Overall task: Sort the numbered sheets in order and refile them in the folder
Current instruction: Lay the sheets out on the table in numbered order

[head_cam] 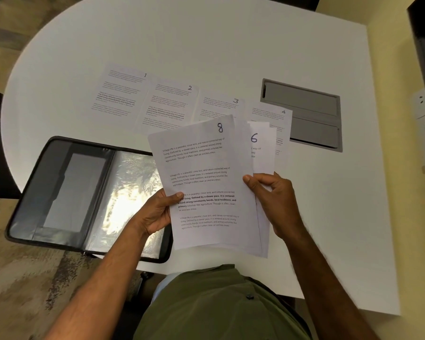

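Head view: sheets 1 [119, 93], 2 [168, 106], 3 [219, 107], 4 [279, 119] lie in a row on the table [206, 40], apparently so the sequence reads at a glance. Left hand [157, 213] and right hand [275, 200] pinch a fanned stack [206, 182] showing 8 and 6, probably hunting 5. Folder [84, 192] lies open at left, awaiting refiling.

We have one view only: a head-worn wide-angle camera, looking steeply down and forward, close over the white table [329, 217] and both forearms.

Sheets 1 [120, 90] to 4 [277, 119] are lying in a row — sheet 8 [206, 180] fronting a raised fan, folder [59, 187] lying open.
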`<state>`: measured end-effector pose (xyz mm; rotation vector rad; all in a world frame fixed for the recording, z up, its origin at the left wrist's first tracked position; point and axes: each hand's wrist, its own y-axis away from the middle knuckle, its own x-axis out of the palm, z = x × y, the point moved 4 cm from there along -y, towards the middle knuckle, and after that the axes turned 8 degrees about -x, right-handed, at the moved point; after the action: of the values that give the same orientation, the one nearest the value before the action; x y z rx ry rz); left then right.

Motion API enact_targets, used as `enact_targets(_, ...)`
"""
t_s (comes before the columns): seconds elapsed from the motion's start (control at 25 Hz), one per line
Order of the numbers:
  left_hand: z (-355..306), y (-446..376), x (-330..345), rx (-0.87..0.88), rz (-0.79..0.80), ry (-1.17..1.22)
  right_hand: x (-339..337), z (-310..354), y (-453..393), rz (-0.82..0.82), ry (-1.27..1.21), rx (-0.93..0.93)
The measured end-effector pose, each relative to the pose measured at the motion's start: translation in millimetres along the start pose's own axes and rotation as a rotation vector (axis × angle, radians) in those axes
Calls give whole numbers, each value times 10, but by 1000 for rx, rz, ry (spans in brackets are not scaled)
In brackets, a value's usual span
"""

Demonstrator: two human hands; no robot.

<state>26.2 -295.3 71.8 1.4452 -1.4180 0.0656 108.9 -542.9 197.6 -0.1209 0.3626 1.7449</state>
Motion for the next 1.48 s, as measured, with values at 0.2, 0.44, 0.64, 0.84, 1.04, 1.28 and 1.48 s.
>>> enact_targets(0.2,30,4,-24,-2,24,0,-55,10,4,-92,-1,-11)
enact_targets(0.44,27,-16,-16,19,13,16,-58,31,33,-147,-68,-32)
enact_targets(0.64,13,-27,-38,47,-16,40,-134,92,8,-220,-106,-69)
enact_targets(0.84,20,1,-14,30,-7,25,-141,42,-23,-195,-65,-90)
enact_targets(1.04,52,-25,36,4,-14,-60,-100,57,-35,-112,-6,-170)
enact_targets(1.28,8,-157,117,58,-122,-118,-284,-120,-150,-167,-47,-154)
enact_targets(1.48,34,-344,210,53,-192,-136,-628,-410,-324,-311,-81,-95)
